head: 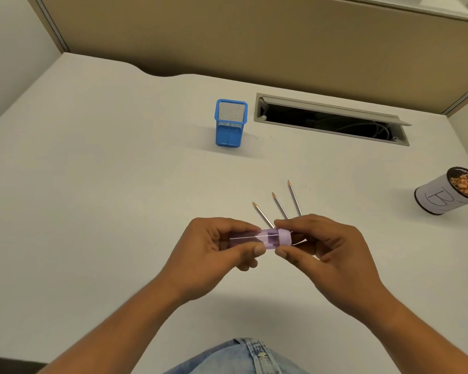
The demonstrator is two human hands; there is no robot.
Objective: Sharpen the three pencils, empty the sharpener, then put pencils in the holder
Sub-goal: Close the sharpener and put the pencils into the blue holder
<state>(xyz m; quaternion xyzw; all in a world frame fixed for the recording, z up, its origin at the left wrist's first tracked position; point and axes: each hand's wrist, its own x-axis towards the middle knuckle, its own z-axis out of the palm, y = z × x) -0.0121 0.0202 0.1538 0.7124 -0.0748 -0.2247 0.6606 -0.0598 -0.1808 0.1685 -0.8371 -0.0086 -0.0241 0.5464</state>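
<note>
While three pencils (280, 205) lie on the desk (119, 171), we hold the sharpener (260, 238).
Our left hand (216, 247) pinches its clear body, our right hand (324, 244) its purple cap.

White desk (97, 168) with open cable tray (333, 121), paper-wrapped cup (441, 199) of shavings at right edge.
</note>
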